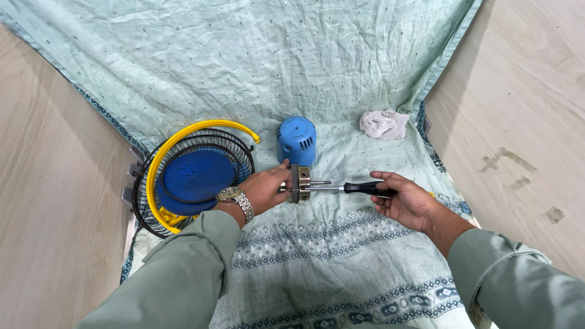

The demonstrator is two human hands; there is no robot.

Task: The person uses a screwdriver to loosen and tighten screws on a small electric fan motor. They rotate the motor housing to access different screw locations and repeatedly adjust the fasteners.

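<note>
Pale green patterned cloth (341, 73) spread over wooden floor (55, 201), bordered with dark blue trim. Lying on it: black wire fan guard (152, 216) with yellow ring (159, 159) and blue disc (198, 176), blue motor housing (297, 141), crumpled white rag (384, 124).

A metal fan motor (300, 183) (shaft sideways) stands gripped at the left hand's (263, 190) fingertips; the black-handled screwdriver (359, 188) in the right hand (407, 201) meets it.

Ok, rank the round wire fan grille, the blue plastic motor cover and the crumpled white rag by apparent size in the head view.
1. Round black wire fan grille, clearly largest.
2. Blue plastic motor cover and crumpled white rag look about alike; the rag lies slightly farther away, so no ranking.
</note>
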